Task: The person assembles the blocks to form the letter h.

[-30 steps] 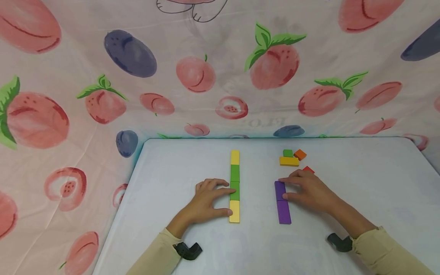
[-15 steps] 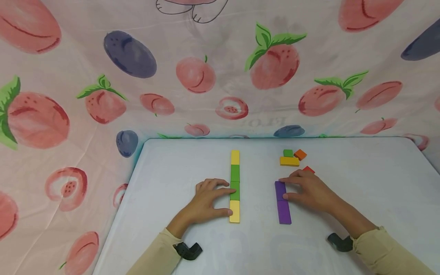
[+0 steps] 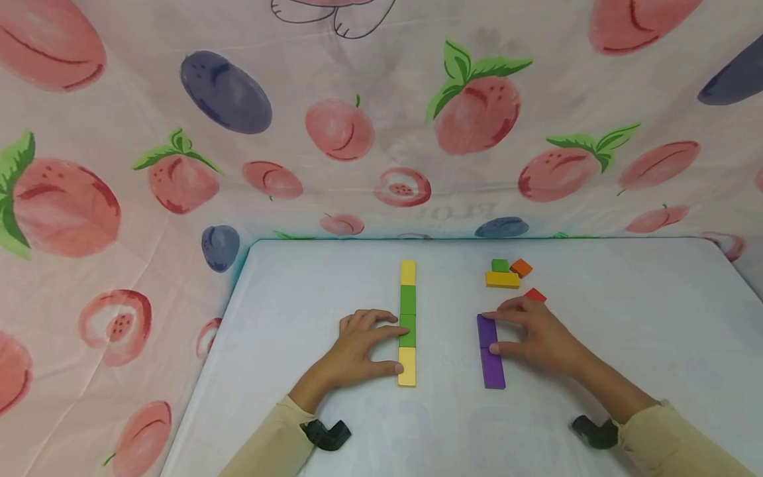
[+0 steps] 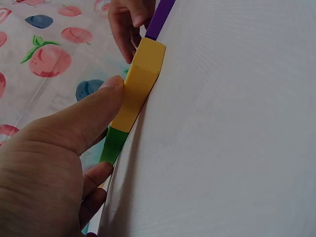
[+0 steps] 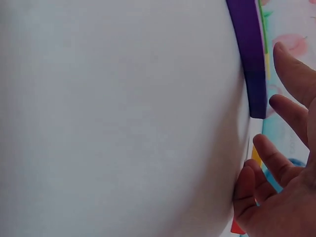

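In the head view, a straight row of yellow and green blocks lies on the white table. My left hand (image 3: 357, 351) rests at its left side. Its index fingertip is on the nearer green block (image 3: 408, 341), and its thumb (image 4: 111, 91) touches the near yellow block (image 3: 408, 372). Beyond are another green block (image 3: 408, 299) and a yellow one (image 3: 408, 272). To the right, two purple blocks lie end to end, a far one (image 3: 485, 334) and a near one (image 3: 493, 371), slightly slanted. My right hand (image 3: 539, 334) is beside them, index finger at the far end, thumb by their seam, fingers spread.
Behind my right hand lie a small green block (image 3: 500, 265), an orange block (image 3: 521, 267), a longer yellow block (image 3: 503, 280) and a partly hidden red block (image 3: 535, 295). The white table (image 3: 298, 278) meets a fruit-patterned cloth (image 3: 357, 185) at its back edge.
My right thumb has slid slightly toward me along the purple blocks, and its wrist has shifted a little nearer and rightward. The left hand and the blocks look unmoved.
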{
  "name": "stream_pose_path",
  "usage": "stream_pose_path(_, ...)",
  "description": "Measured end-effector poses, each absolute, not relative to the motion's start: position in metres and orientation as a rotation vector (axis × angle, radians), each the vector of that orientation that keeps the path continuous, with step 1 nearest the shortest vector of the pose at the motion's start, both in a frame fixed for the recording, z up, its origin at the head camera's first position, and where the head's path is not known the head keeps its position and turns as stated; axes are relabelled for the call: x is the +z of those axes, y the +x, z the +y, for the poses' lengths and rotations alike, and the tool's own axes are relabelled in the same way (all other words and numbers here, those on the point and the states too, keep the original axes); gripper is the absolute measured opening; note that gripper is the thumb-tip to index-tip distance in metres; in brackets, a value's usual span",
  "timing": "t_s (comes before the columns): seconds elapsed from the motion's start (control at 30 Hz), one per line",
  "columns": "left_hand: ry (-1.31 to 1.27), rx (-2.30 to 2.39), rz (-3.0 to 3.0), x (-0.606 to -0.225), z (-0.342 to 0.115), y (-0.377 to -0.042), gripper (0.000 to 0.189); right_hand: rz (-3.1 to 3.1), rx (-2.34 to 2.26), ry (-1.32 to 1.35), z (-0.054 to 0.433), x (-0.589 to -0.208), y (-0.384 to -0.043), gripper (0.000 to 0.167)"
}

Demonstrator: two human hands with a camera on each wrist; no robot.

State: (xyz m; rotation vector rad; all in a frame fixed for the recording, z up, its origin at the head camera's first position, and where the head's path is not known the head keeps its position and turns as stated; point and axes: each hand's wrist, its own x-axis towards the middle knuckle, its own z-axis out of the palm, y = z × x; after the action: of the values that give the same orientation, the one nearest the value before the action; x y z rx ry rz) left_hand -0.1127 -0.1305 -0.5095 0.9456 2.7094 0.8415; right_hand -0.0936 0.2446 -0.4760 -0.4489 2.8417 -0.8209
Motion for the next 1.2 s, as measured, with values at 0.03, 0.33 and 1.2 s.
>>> stream_pose_path(0.03, 0.945, 0.841, 2.709, -0.5093, -0.1305, -0.1127, 0.062, 2.848, -0.815, -0.462, 0.2447, -0.4769, -0.0927, 0.06)
stream_pose_path(0.33, 0.943, 0.833, 2.711, -0.5092, -0.1305, -0.1129, 0.062, 2.879, -0.785, -0.506, 0.2459, -0.4802, -0.0899, 0.06)
stream_pose_path(1.2, 0.934, 0.842, 2.705, -0.5087, -0.1301, -0.1122, 0.061, 2.907, -0.799, -0.533, 0.246, -0.4839, -0.0882, 0.058)
